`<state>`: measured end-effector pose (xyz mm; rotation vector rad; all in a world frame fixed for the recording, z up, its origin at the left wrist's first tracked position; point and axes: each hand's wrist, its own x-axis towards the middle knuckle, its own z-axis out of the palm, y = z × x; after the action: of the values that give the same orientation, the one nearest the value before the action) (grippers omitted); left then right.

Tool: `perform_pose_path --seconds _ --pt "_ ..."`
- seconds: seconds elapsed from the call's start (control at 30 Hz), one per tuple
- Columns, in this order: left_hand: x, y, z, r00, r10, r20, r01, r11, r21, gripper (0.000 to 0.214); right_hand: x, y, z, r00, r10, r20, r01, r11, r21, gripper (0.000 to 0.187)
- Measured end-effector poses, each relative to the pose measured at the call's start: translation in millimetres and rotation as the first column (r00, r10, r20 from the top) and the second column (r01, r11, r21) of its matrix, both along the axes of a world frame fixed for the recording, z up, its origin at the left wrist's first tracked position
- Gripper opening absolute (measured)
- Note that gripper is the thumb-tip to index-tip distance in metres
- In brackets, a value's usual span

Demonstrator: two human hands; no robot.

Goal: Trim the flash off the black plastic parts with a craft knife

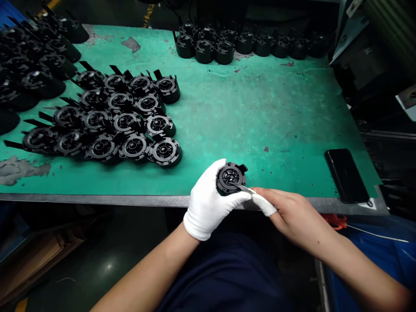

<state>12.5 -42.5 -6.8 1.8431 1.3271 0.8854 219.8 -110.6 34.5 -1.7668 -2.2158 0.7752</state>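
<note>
My left hand (208,201), in a white glove, is closed around a round black plastic part (230,177) held just over the table's front edge. My right hand (289,212) is bare except for a white finger cot on one finger. It pinches thin metal tweezers (243,188) whose tip rests on the face of the round part. Both hands meet at the front middle of the green table (247,112).
Several rows of similar round black parts (117,117) lie at the left. More stand along the far edge (227,43) and at the far left (32,65). A black phone (346,174) lies near the right front corner. Dark equipment stands at the right.
</note>
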Motion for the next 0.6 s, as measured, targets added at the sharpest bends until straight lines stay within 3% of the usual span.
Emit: perform_pose_path --seconds 0.1,0.3,0.6 --pt "-0.6 1.0 -0.6 1.0 -0.016 0.006 0.016 1.0 0.006 0.088 -0.9 -3.1 -2.6 0.999 -0.005 0.044 0.005 1.0 0.002 0.044" --pt "-1.4 1.9 -0.6 1.0 -0.03 -0.01 0.03 1.0 -0.008 0.088 0.7 4.3 -3.6 0.999 0.032 -0.02 -0.032 0.999 -0.001 0.043" --pt "-0.9 1.2 -1.2 0.999 -0.036 -0.012 0.036 0.999 0.017 0.089 -5.5 -1.8 -8.0 0.992 -0.011 0.127 0.004 0.998 0.055 0.05"
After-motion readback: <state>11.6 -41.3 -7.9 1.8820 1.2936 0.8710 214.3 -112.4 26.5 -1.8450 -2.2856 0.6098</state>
